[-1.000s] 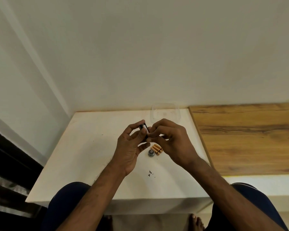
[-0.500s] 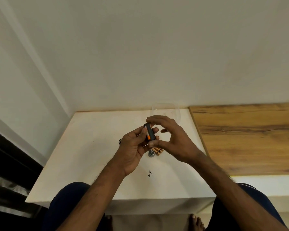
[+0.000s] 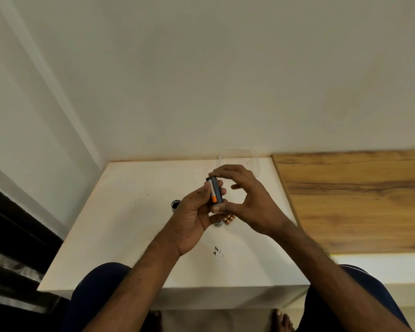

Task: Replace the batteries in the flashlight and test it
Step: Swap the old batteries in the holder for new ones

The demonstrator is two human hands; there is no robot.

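Above the white table [image 3: 120, 236] I hold a dark battery holder [image 3: 218, 190] upright, a battery with an orange end seated in its side. My left hand [image 3: 192, 216] grips the holder from the left, thumb along it. My right hand [image 3: 247, 202] pinches it between forefinger on top and thumb at the bottom. The dark flashlight tube [image 3: 175, 205] lies on the table behind my left hand, open end showing. Loose copper-coloured batteries [image 3: 229, 219] lie under my hands beside a small round cap [image 3: 218, 224].
A clear plastic container [image 3: 237, 159] stands at the table's back edge against the wall. A wooden surface [image 3: 357, 202] adjoins the table on the right. Small dark specks [image 3: 217, 251] mark the table near the front. My knees and bare feet show below the table edge.
The holder has been turned upright between both hands, so its battery with the orange end now shows. My right forefinger and thumb moved to its two ends.
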